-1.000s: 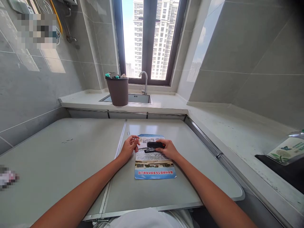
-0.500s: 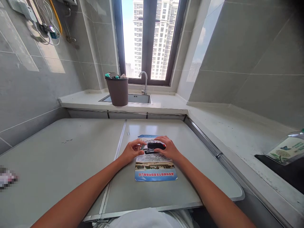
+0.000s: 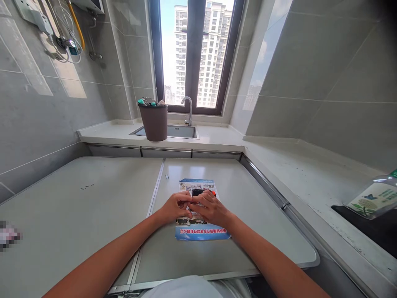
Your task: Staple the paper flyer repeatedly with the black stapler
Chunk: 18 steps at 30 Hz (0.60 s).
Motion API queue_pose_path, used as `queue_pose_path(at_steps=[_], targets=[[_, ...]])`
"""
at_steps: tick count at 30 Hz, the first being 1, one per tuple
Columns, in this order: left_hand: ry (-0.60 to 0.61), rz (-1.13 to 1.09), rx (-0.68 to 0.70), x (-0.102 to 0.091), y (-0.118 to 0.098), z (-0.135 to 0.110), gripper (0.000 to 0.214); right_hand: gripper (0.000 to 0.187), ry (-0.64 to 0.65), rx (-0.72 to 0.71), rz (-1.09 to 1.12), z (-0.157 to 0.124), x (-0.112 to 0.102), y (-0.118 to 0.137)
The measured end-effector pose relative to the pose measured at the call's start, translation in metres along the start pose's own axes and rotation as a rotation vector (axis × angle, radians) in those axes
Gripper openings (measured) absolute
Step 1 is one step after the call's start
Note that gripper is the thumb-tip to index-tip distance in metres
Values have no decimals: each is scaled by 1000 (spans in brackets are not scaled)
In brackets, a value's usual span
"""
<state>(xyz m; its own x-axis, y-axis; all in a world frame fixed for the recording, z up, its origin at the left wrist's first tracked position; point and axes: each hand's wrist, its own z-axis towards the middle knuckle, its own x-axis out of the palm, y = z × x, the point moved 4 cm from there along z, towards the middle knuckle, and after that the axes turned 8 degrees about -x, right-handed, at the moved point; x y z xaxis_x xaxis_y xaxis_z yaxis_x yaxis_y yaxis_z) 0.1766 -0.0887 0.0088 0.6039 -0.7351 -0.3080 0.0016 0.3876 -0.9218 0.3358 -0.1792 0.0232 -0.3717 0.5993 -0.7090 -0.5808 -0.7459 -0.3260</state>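
My left hand [image 3: 176, 205] is closed in a pinch above a printed flyer [image 3: 201, 236]. My right hand [image 3: 209, 208] meets it there, fingers bent and fingertips against the left ones. Whatever lies between the fingertips is too small and too hidden to make out. Just beyond the right fingers is a black stapler-like object [image 3: 196, 192] with a red end, partly covered by that hand. The flyer lies on the folding table [image 3: 248, 231], its blue lower band with red lettering facing me.
Two tiny thin strips [image 3: 166, 176] lie left of the flyer, and dark bits [image 3: 87, 186] farther left. A brown bucket [image 3: 153, 124] stands by the sink [image 3: 182, 131] and faucet [image 3: 188, 109]. At right, a plastic bottle [image 3: 374, 196] is on the counter [image 3: 279, 161].
My right hand has let go of the black stapler-like object and moved left and toward me, to the left fingertips. The left hand has shifted slightly toward me.
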Motion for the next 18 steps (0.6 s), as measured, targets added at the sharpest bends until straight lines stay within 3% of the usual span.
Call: queue_pose_path(at_steps=[5,7,9,12,15,18], targets=[[-15,-57,6,0,-5,-2,73,26,-65,-8,-110,1,-5,5],[-69,-67,-24,-6,-2,-1,67,24,-139,75,-129,0,-13,-3],[-203,52,-68,-22,4,0,49,21,-187,272,-129,-8,-23,-25],[-444,453,-127,-55,16,2,31,18,-148,638,-105,-37,-30,-71],[-521,828,-227,-78,32,4,23,15,-16,933,-59,-81,-25,-111],[-525,1067,-379,-87,50,5,36,12,160,1193,-42,-122,-11,-132]])
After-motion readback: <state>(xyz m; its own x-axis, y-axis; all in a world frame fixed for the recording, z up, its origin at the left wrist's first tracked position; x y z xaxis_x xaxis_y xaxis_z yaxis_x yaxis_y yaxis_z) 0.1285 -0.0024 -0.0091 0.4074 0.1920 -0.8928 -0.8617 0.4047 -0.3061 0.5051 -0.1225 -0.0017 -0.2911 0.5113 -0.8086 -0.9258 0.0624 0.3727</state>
